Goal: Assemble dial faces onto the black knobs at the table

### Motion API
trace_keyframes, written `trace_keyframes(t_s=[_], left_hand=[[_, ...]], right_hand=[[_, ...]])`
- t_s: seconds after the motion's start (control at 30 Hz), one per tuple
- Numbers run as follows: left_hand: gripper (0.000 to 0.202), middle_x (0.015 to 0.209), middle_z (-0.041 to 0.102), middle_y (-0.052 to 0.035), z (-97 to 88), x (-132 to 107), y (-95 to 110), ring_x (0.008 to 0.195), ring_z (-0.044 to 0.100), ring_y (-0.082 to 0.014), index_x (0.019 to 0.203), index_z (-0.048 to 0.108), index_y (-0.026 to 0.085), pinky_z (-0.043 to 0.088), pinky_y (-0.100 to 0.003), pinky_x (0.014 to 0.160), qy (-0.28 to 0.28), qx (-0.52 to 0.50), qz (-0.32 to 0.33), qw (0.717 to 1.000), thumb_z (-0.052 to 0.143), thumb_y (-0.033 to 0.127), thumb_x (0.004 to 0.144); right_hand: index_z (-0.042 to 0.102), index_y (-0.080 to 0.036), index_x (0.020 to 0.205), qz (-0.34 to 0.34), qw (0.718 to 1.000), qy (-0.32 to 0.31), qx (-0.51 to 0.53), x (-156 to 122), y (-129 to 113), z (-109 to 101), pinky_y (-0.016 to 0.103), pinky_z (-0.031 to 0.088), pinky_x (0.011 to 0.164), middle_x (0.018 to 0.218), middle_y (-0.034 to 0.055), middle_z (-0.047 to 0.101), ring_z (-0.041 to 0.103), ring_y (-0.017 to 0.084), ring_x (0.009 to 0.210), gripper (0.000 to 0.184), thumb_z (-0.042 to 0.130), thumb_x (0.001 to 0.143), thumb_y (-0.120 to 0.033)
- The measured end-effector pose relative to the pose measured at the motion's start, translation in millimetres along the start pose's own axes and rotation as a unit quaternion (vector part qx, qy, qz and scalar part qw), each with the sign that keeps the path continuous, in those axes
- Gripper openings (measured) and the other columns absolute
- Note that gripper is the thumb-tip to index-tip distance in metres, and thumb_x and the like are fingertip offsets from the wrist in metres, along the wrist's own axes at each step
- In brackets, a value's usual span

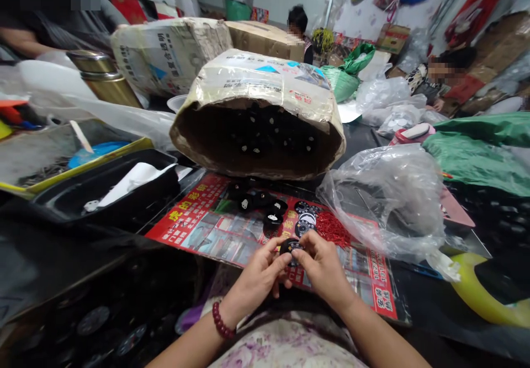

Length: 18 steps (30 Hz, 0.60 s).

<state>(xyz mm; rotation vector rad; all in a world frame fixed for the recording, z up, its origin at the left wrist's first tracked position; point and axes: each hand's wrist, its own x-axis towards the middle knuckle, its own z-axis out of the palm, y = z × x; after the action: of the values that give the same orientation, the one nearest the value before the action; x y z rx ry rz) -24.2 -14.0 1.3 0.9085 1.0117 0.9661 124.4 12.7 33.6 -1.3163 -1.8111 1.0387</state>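
Observation:
My left hand (pixel 259 277) and my right hand (pixel 321 266) meet over the near edge of a red printed sheet (pixel 199 219). Together they pinch a small black round part (pixel 290 246) between their fingertips. A red bead bracelet (pixel 221 321) is on my left wrist. Just beyond my hands lie several more black round parts (pixel 265 205), a few patterned discs (pixel 306 219) and a heap of small red pieces (pixel 333 229). Behind them a cardboard box (pixel 256 97) lies on its side, its mouth toward me, with many black parts inside.
A clear plastic bag (pixel 385 197) sits at the right, green bags (pixel 476 147) beyond it. A black tray (pixel 103 191) and a yellow-rimmed tray (pixel 62 155) stand at the left. Other people sit at the back among boxes and bags. A yellow object (pixel 484 296) lies near right.

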Motion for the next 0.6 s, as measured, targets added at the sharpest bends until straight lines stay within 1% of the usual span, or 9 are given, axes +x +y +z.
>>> trace_keyframes(t_s=[0.17,0.27,0.37,0.4,0.43,0.5,0.57,0.6], left_hand=[[0.036,0.069,0.057,0.0039,5.3,-2,-4,0.048,0.061,-0.0108,0.110,0.045,0.021,0.041,-0.015,0.032,-0.011,-0.004,0.021,1.000,0.058,0.039,0.082],[0.034,0.067,0.055,0.0051,12.2,-2,-3,0.043,0.056,-0.0086,0.107,0.046,0.021,0.039,-0.014,0.031,0.010,0.005,0.029,1.000,0.058,0.039,0.081],[0.032,0.063,0.054,0.0063,18.2,-3,-4,0.038,0.052,-0.0075,0.107,0.046,0.021,0.036,-0.015,0.030,0.035,0.035,0.034,0.998,0.056,0.038,0.082],[0.031,0.061,0.053,0.0067,19.2,-4,-5,0.037,0.051,-0.0075,0.108,0.046,0.021,0.036,-0.015,0.030,0.039,0.051,0.037,0.997,0.054,0.037,0.083],[0.030,0.060,0.052,0.0070,19.6,-5,-7,0.037,0.049,-0.0075,0.109,0.046,0.022,0.036,-0.016,0.031,0.044,0.069,0.044,0.996,0.053,0.036,0.083],[0.027,0.061,0.051,0.0065,18.6,-7,-10,0.040,0.049,-0.0077,0.108,0.048,0.022,0.039,-0.017,0.035,0.055,0.108,0.073,0.990,0.051,0.032,0.084],[0.023,0.062,0.051,0.0056,16.3,-10,-12,0.043,0.047,-0.0076,0.105,0.052,0.023,0.039,-0.017,0.038,0.062,0.147,0.107,0.981,0.051,0.028,0.083],[0.021,0.063,0.050,0.0052,15.0,-11,-13,0.043,0.046,-0.0074,0.104,0.053,0.023,0.037,-0.017,0.039,0.059,0.163,0.117,0.978,0.051,0.027,0.083]], right_hand=[[0.046,-0.020,0.068,0.006,1.000,0.011,0.015,-6,5,5,0.022,0.032,0.051,0.058,-0.0050,0.052,0.047,0.011,0.052,0.014,0.051,0.082,-0.020],[0.047,-0.020,0.068,0.031,0.998,0.032,0.042,-8,6,5,0.021,0.031,0.048,0.056,-0.0053,0.050,0.045,0.010,0.050,0.015,0.052,0.081,-0.025],[0.047,-0.020,0.078,0.073,0.990,0.060,0.106,-9,8,5,0.020,0.027,0.043,0.050,-0.0082,0.045,0.038,0.009,0.044,0.012,0.055,0.080,-0.029],[0.047,-0.020,0.082,0.089,0.986,0.063,0.130,-8,9,5,0.019,0.026,0.042,0.048,-0.0094,0.044,0.037,0.008,0.042,0.014,0.056,0.078,-0.029],[0.046,-0.021,0.086,0.108,0.981,0.056,0.155,-8,11,5,0.018,0.025,0.041,0.047,-0.0106,0.043,0.036,0.008,0.040,0.018,0.058,0.077,-0.030],[0.045,-0.021,0.090,0.154,0.968,-0.003,0.199,-9,13,6,0.018,0.023,0.037,0.043,-0.0118,0.042,0.035,0.008,0.036,0.025,0.059,0.075,-0.035],[0.046,-0.021,0.086,0.179,0.953,-0.067,0.237,-11,16,8,0.018,0.022,0.034,0.043,-0.0114,0.042,0.033,0.007,0.032,0.028,0.059,0.075,-0.043],[0.046,-0.021,0.082,0.175,0.949,-0.078,0.251,-13,17,10,0.018,0.022,0.034,0.044,-0.0110,0.042,0.032,0.007,0.032,0.030,0.059,0.075,-0.047]])
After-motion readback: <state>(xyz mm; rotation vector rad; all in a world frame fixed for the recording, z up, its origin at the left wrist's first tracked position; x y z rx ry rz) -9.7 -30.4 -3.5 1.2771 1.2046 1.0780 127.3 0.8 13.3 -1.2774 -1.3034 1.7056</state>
